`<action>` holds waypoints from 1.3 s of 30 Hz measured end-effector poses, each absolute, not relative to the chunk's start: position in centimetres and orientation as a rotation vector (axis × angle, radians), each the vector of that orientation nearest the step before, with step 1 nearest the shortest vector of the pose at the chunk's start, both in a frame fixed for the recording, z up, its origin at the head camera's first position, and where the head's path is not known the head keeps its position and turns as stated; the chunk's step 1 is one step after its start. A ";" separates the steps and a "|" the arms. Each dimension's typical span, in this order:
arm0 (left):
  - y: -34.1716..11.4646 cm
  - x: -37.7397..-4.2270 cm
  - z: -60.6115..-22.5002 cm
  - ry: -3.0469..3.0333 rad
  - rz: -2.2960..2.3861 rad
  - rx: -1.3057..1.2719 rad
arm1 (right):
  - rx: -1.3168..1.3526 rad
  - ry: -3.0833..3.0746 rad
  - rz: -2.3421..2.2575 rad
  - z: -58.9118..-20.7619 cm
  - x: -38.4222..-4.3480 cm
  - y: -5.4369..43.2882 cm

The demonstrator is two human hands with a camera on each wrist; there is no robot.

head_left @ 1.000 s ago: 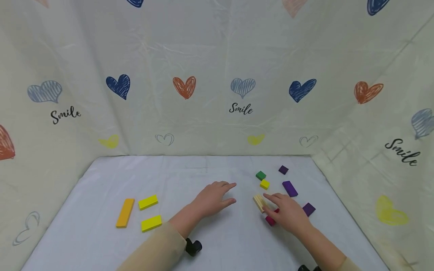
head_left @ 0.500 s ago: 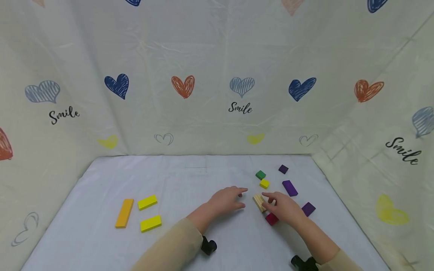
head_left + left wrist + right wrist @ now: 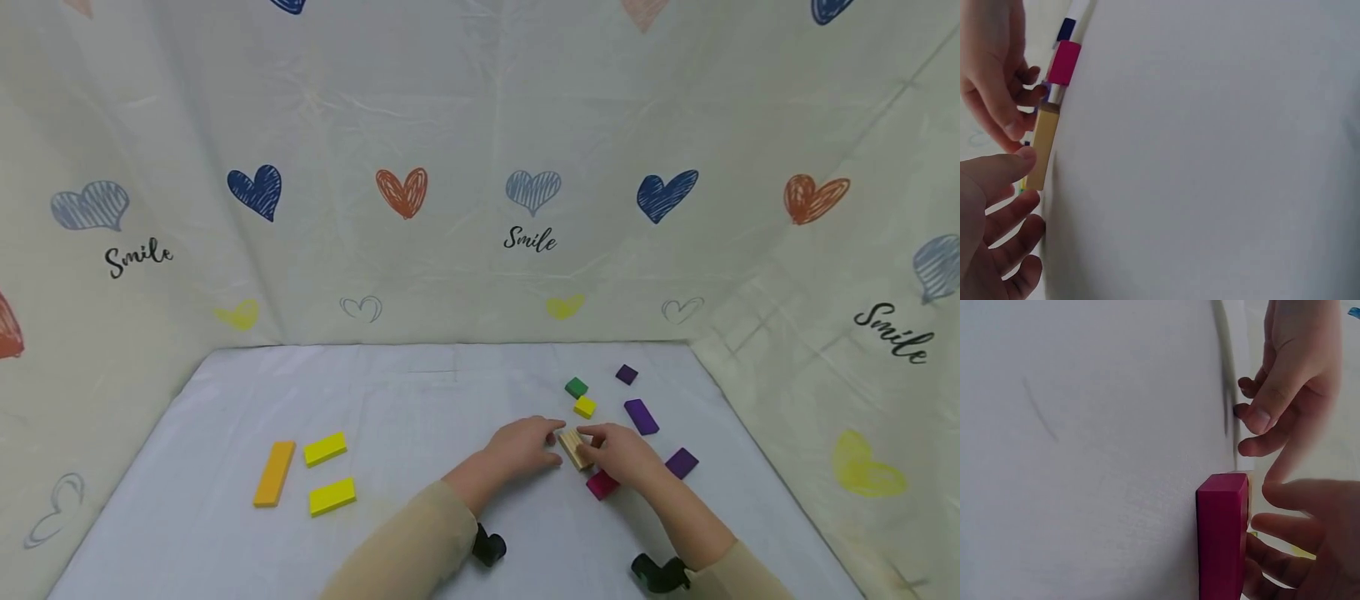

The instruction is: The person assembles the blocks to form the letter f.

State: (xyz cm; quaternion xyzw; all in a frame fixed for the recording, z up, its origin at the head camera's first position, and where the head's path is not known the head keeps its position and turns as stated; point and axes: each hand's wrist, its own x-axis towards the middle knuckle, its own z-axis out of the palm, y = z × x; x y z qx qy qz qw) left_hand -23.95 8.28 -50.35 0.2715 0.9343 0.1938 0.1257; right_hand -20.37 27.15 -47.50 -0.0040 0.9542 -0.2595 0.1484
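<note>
A natural wood block (image 3: 575,450) with grooved lines on top lies on the table between the two hands. The left hand (image 3: 522,448) is at its left side, thumb and fingers apart; in the left wrist view the thumb overlaps the wood block (image 3: 1044,147), and contact cannot be told. The right hand (image 3: 622,454) hovers at the block's right side, fingertips over or beside its edge, not visibly gripping. Just below the right hand lies a crimson block (image 3: 602,484), large in the right wrist view (image 3: 1221,537).
Farther back sit a green block (image 3: 576,387) and a small yellow block (image 3: 585,407). Purple blocks (image 3: 641,417) lie to the right, one (image 3: 682,463) beside the right wrist. On the left are an orange block (image 3: 274,473) and two yellow blocks (image 3: 332,497).
The left hand has moved right, up to the wood block. The right hand has shifted slightly left, its fingers bending more. The blocks look unmoved.
</note>
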 end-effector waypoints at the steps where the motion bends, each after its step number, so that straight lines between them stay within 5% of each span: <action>1: 8.4 -23.9 -50.4 2.723 0.564 0.790 | -0.009 2.742 -0.747 -47.5 -20.4 27.1; 39: 8.6 -23.0 -50.6 2.685 0.641 0.745 | -0.051 2.680 -0.835 -48.5 -20.8 26.3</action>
